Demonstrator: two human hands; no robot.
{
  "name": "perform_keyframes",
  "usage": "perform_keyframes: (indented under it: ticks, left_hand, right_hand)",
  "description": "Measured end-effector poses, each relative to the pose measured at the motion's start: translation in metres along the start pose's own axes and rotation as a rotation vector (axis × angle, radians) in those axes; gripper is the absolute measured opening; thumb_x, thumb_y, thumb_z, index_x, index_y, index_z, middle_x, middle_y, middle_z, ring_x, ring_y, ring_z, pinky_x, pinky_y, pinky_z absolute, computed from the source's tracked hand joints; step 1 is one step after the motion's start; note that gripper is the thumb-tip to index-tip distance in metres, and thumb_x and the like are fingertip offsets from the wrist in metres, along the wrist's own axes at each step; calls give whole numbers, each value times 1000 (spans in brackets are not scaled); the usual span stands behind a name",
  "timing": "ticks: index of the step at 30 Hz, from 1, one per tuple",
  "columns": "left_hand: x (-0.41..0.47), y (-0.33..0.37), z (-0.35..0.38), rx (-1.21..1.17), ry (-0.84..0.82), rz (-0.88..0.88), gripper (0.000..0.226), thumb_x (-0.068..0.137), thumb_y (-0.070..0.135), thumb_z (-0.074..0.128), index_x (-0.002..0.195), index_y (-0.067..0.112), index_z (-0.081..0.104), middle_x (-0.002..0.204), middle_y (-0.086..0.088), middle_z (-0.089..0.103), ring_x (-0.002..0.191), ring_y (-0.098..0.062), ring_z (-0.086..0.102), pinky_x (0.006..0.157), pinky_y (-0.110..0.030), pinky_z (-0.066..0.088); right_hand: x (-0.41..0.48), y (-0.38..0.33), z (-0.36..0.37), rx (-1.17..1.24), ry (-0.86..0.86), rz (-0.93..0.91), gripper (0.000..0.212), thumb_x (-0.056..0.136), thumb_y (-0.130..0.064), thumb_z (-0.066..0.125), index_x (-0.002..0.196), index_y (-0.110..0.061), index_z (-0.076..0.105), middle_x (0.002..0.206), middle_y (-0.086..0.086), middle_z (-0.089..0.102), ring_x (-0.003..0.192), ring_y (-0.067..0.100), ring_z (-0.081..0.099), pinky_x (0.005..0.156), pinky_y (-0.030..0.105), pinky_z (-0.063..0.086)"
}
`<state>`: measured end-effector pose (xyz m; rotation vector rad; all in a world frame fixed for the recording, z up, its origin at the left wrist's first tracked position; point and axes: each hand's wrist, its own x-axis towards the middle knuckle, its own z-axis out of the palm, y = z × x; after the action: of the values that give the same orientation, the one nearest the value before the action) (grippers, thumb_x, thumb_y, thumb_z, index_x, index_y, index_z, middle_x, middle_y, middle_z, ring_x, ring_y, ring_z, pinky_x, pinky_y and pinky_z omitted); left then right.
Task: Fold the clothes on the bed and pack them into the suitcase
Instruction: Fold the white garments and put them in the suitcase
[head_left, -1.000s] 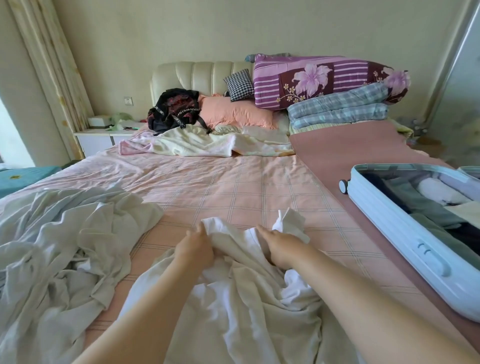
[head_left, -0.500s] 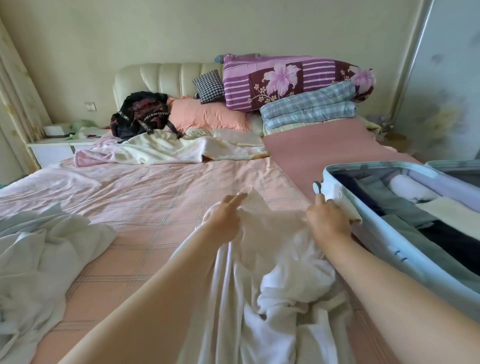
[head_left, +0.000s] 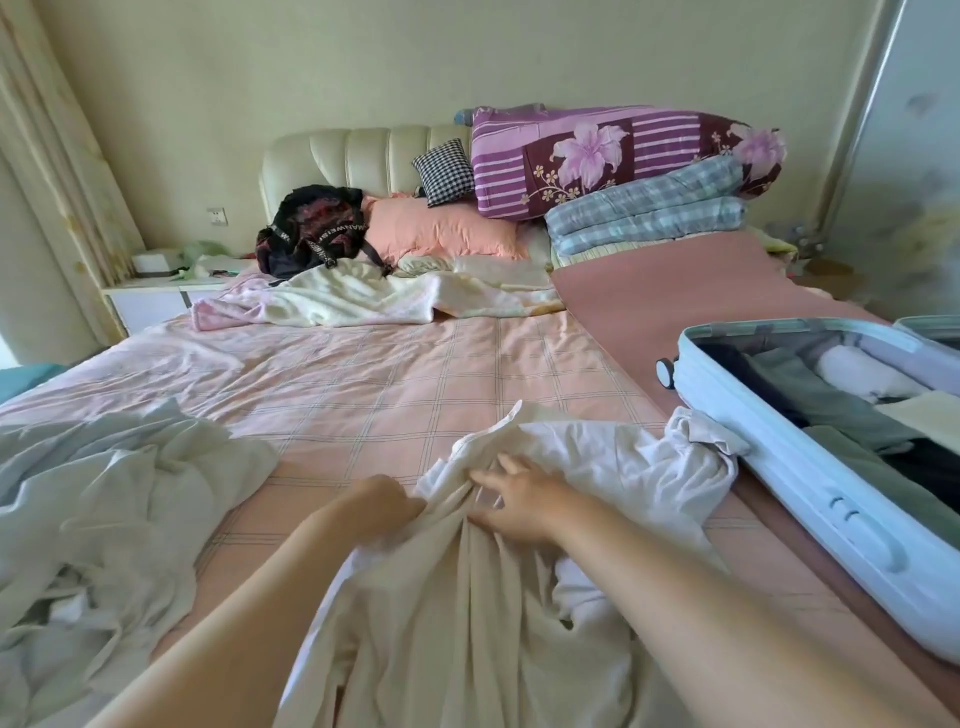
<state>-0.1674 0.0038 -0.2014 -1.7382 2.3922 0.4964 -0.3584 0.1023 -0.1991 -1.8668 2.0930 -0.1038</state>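
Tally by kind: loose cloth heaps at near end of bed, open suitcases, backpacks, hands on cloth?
Loose cloth heaps: 2 (white garment, pale heap)
Open suitcase: 1
Backpack: 1
Hands on cloth: 2 (left hand, right hand)
Total: 6

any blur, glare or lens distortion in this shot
Head view: soft, even daylight, brightest by the curtain at left, no glare or hard shadows; the wide lens bows the wardrobe edge and stretches both forearms; the whole frame is slightly soft, the right hand on the white garment a little smeared.
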Motion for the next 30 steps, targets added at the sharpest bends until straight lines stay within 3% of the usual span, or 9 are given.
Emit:
perform_keyframes:
  ticks: [2,5,10,12,14,17,19,27,30]
  left_hand:
    - [-6,4,2,-143,101,68,21,96,33,50,89,18,61,89,-1,59,89,-24,56,64,-28,36]
    - [-5,4,-8,-328,307,75,15,102,24,41,108,17,53,94,-9,57,84,-28,54,64,-30,35]
    - [26,-13,-50,275,786,56,36,98,14,45,132,16,35,119,-9,56,106,-30,59,74,-39,49]
    - [41,-15,-65,316,899,61,48,94,13,50,137,16,30,126,-11,45,113,-29,50,83,-37,47]
    - [51,-18,-68,313,841,75,54,88,12,57,135,19,32,130,-11,35,119,-30,40,97,-38,37]
    - [57,-26,-44,453,520,72,61,87,27,62,141,26,34,151,-10,20,139,-31,20,115,-47,16]
    - [48,-31,-25,420,386,93,59,92,40,56,146,26,35,157,-9,16,145,-29,14,118,-46,10]
    - [-35,-18,8,6,581,418,23,95,34,54,117,28,56,125,7,48,122,-19,42,103,-32,28]
    - [-77,13,10,-142,500,528,11,93,29,54,102,23,51,98,9,52,96,-20,53,80,-32,43]
  right_hand:
    - [-2,-5,8,48,-16,18,78,87,-74,40,156,-49,14,169,2,-8,155,25,-10,120,59,2]
    - [-2,-4,16,31,15,14,86,82,-77,48,155,-51,8,168,-1,-13,155,23,-12,120,60,-1]
    - [15,-9,16,-170,85,-5,89,88,-68,49,156,-47,-5,166,2,-23,154,22,-18,120,61,-3]
    - [25,-12,16,-228,121,-40,85,91,-66,45,156,-47,-6,165,3,-25,153,22,-18,120,61,-3]
    - [33,-14,18,-248,109,-41,74,97,-63,38,157,-46,-3,166,4,-22,154,24,-16,121,61,-2]
    - [40,-14,26,-212,19,42,65,100,-65,24,157,-46,1,167,5,-17,154,25,-15,120,62,-2]
    - [41,-14,32,-204,5,77,64,99,-67,19,157,-48,0,168,4,-15,154,25,-15,119,64,-3]
    - [-5,-21,22,-110,46,78,62,101,-53,36,158,-33,20,169,8,-2,155,28,0,122,53,11]
    - [-44,-6,23,-68,132,53,58,98,-45,44,153,-32,33,166,4,17,150,26,23,119,45,23]
